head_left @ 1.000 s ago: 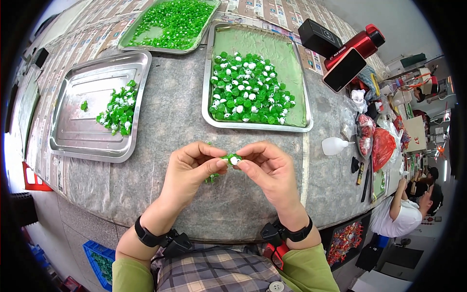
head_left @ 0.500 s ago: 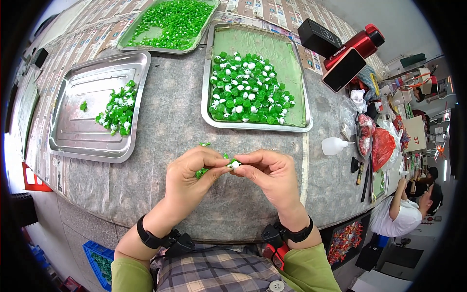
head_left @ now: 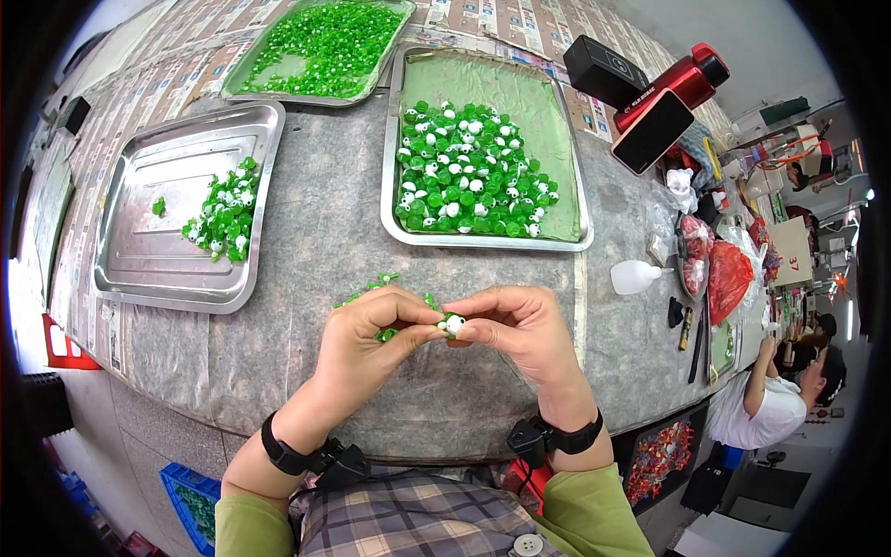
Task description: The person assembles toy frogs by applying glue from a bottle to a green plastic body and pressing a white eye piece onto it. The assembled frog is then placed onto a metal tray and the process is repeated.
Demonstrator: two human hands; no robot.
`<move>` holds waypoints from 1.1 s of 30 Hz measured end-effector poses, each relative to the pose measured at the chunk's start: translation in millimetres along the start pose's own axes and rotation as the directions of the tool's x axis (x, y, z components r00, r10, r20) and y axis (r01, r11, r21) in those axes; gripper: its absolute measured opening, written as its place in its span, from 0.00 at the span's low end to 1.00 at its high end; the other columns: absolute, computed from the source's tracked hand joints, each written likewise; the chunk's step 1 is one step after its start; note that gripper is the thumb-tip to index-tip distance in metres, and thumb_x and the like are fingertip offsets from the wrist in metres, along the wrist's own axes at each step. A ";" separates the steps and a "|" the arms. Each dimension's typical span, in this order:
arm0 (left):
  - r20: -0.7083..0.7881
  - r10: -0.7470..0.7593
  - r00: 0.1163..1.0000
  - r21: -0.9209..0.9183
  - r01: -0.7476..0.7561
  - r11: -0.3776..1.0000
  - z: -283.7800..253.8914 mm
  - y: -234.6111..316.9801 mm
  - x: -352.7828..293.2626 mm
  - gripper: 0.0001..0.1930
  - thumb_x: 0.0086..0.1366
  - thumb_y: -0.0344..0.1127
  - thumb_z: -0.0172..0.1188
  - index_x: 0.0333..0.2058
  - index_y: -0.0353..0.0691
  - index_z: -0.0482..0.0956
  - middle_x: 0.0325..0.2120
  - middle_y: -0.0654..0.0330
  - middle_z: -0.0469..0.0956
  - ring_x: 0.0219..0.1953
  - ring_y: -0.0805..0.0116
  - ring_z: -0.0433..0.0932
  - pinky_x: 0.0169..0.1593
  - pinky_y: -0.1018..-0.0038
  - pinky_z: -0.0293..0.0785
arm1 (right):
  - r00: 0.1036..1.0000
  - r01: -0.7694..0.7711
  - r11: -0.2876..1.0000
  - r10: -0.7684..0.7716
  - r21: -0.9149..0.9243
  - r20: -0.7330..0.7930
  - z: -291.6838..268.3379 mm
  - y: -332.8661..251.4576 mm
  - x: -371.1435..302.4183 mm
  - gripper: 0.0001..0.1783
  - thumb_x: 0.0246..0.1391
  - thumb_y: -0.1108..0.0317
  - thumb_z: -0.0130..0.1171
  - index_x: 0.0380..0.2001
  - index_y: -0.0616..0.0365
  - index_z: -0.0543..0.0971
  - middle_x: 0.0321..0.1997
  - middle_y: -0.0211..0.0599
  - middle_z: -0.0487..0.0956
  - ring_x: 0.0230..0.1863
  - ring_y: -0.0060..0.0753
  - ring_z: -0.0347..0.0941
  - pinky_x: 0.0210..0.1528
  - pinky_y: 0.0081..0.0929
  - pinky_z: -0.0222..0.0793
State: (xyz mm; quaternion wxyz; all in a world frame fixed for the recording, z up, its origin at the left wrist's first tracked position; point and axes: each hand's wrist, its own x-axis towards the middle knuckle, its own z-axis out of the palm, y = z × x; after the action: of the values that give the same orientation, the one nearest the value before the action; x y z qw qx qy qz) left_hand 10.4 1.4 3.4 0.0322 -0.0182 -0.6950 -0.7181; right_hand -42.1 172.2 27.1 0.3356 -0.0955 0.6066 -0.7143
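Fingertips of my left hand and my right hand meet over the grey table covering, pinching one small green-and-white plastic piece between them. Its white rounded part with dark spots faces up. More small green pieces lie on the table just beyond my left hand, and some green shows under its fingers. Beyond my hands is a metal tray with a heap of green-and-white round pieces. To the left, another metal tray bears a smaller pile of assembled-looking green-and-white pieces.
A third tray full of small green parts stands at the far left. On the right are a black box, a red bottle, a phone, a white squeeze bottle and red plastic bags. Another person sits at far right.
The pinched piece has turned and dropped slightly, showing more of its white face. My right hand has shifted a little; more loose green pieces show beyond my left hand.
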 end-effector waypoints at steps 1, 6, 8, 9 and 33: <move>0.009 0.044 0.999 0.059 -0.044 0.997 0.1 0.3 0.4 0.05 0.46 0.23 0.59 0.25 0.35 0.76 0.23 0.60 0.74 0.26 0.73 0.72 0.29 0.80 0.68 | 1.000 0.001 1.000 -0.001 0.000 -0.002 -1.4 0.6 0.0 0.11 0.44 0.77 0.55 0.35 0.65 0.75 0.30 0.36 0.76 0.31 0.21 0.72 0.34 0.14 0.69; 0.024 0.132 0.991 0.181 -0.134 0.974 0.1 3.6 1.1 0.06 0.45 0.23 0.60 0.25 0.36 0.75 0.23 0.59 0.74 0.25 0.71 0.73 0.29 0.79 0.68 | 0.999 -0.027 0.997 0.025 0.065 0.036 -3.9 4.3 2.4 0.11 0.45 0.75 0.55 0.35 0.65 0.74 0.29 0.37 0.76 0.30 0.22 0.73 0.34 0.16 0.70; 0.002 0.147 0.989 0.239 -0.143 0.961 0.8 4.1 1.0 0.06 0.44 0.23 0.60 0.24 0.36 0.75 0.22 0.59 0.74 0.25 0.69 0.73 0.29 0.78 0.68 | 0.999 -0.039 0.997 0.038 0.070 0.022 -2.9 5.4 2.8 0.11 0.45 0.74 0.55 0.35 0.65 0.74 0.29 0.37 0.76 0.29 0.22 0.73 0.33 0.16 0.70; 0.002 0.147 0.989 0.238 -0.143 0.961 1.2 4.3 1.0 0.06 0.44 0.23 0.60 0.24 0.36 0.75 0.22 0.59 0.74 0.25 0.69 0.73 0.29 0.78 0.68 | 0.999 -0.051 0.996 0.050 0.075 0.008 -2.3 6.0 3.0 0.11 0.45 0.74 0.55 0.35 0.65 0.75 0.28 0.37 0.76 0.29 0.22 0.73 0.33 0.16 0.70; -0.719 0.479 0.504 0.538 -0.033 0.842 -90.0 11.9 15.4 0.11 0.51 0.27 0.58 0.35 0.36 0.72 0.33 0.60 0.72 0.37 0.73 0.70 0.43 0.77 0.65 | 0.969 0.063 0.593 -0.230 -0.803 -0.095 -19.2 8.1 11.0 0.12 0.40 0.66 0.58 0.30 0.58 0.73 0.22 0.35 0.73 0.22 0.29 0.69 0.25 0.23 0.64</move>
State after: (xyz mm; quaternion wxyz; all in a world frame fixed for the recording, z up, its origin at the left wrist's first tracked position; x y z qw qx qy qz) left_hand -2.4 -89.2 13.3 0.4708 0.2260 -0.7309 -0.4393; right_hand -57.9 180.8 11.8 0.1392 -0.2161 0.8790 -0.4017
